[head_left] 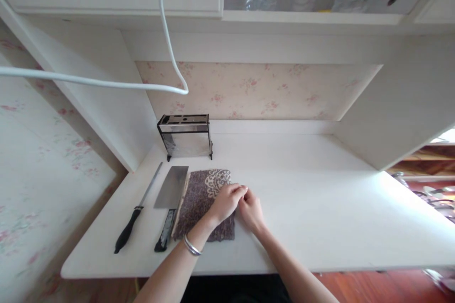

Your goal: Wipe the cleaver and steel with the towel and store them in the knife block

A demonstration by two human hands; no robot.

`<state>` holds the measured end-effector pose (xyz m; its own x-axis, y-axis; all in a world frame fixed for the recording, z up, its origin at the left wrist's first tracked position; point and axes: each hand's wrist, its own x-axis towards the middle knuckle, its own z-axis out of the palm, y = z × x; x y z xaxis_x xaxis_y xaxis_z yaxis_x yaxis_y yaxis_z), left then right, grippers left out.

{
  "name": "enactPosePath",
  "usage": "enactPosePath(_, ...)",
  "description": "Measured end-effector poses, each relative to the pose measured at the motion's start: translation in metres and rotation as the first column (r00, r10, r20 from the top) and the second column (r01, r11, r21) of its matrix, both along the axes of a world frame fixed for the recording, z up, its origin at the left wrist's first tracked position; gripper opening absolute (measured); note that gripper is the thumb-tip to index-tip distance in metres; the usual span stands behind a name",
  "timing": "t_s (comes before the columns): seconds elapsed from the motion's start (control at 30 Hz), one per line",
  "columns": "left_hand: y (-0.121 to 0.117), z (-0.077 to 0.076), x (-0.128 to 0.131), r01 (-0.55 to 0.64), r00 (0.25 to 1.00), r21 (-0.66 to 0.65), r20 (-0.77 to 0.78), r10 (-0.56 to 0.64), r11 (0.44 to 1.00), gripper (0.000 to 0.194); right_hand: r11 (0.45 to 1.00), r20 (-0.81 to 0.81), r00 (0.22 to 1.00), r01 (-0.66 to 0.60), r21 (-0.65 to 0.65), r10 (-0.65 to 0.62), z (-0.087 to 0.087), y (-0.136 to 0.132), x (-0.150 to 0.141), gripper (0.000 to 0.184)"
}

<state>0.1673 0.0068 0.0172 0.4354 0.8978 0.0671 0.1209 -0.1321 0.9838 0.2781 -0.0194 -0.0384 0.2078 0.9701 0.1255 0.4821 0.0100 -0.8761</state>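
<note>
My left hand (pixel 226 202), with a silver bangle at its wrist, lies partly over the right side of a folded brown patterned towel (pixel 199 203). My right hand (pixel 251 210) meets it just off the towel's right edge. Both hands are closed, their fingertips pressed together; whatever they may hold is hidden. A cleaver (pixel 171 189) with a black, worn handle lies flat along the left of the towel. Farther left rests a sharpening steel (pixel 132 227) with a black handle.
A metal knife rack (pixel 186 137) stands at the back left against the low backboard. Overhead, a shelf (pixel 313 18) carries several bottles. A white cable (pixel 124 86) hangs across the upper left. The white desk (pixel 320 227) has side panels left and right.
</note>
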Motion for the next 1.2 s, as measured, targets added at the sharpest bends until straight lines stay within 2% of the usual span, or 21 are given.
enactPosePath(0.13, 0.003, -0.025, 0.003, -0.008, 1.000, 0.013, -0.004, 0.008, 1.000, 0.037, 0.998, 0.154, 0.987, -0.053, -0.019, 0.055, -0.009, -0.007, -0.001, 0.023)
enactPosePath(0.27, -0.004, -0.036, -0.003, -0.061, 0.998, 0.028, 0.031, 0.060, 0.998, 0.038, 0.997, 0.191, 0.978, -0.080, -0.013, 0.081, -0.011, -0.006, -0.004, 0.020)
enactPosePath(0.4, -0.008, -0.037, -0.009, -0.073, 0.994, -0.001, 0.077, 0.073, 0.997, 0.041, 0.993, 0.206, 0.972, -0.117, -0.003, 0.115, -0.007, -0.009, -0.005, 0.021)
enactPosePath(0.57, -0.001, -0.042, -0.011, -0.069, 0.983, -0.117, 0.161, 0.087, 0.991, 0.042, 0.988, 0.196, 0.969, -0.155, 0.008, 0.151, 0.000, -0.011, -0.005, 0.029)
enactPosePath(0.73, 0.002, -0.045, -0.011, -0.054, 0.975, -0.189, 0.202, 0.092, 0.981, 0.042, 0.984, 0.177, 0.969, -0.180, 0.011, 0.176, -0.002, -0.008, -0.004, 0.028)
enactPosePath(1.2, -0.004, -0.037, -0.008, -0.116, 0.989, -0.039, 0.087, 0.119, 0.993, 0.040, 0.985, 0.192, 0.967, -0.171, 0.002, 0.167, -0.007, -0.004, 0.000, 0.025)
